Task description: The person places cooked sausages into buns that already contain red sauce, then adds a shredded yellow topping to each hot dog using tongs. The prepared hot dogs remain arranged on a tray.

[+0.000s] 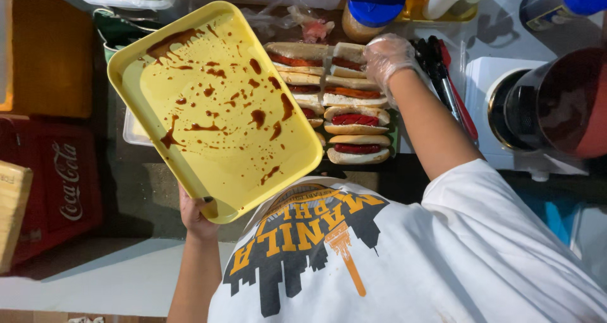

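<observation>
Yellow tray point(215, 108), left-hand point(196, 212) held, overlaps hotdogs point(354, 117) beneath gloved right hand point(386, 54).

A dim dark floor point(136, 196) fills the left middle of the frame; a red crate point(54, 177) stands at the left edge (a wooden box point(11, 203) just beside it); an orange surface point(54, 51) sits upper left; a pale ledge point(107, 279) crosses the lower left.

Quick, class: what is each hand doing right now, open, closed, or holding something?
Left hand: closed on the edge of the sauce-stained yellow tray.
Right hand: in a clear glove, resting on a bun; grip cannot be told.
</observation>
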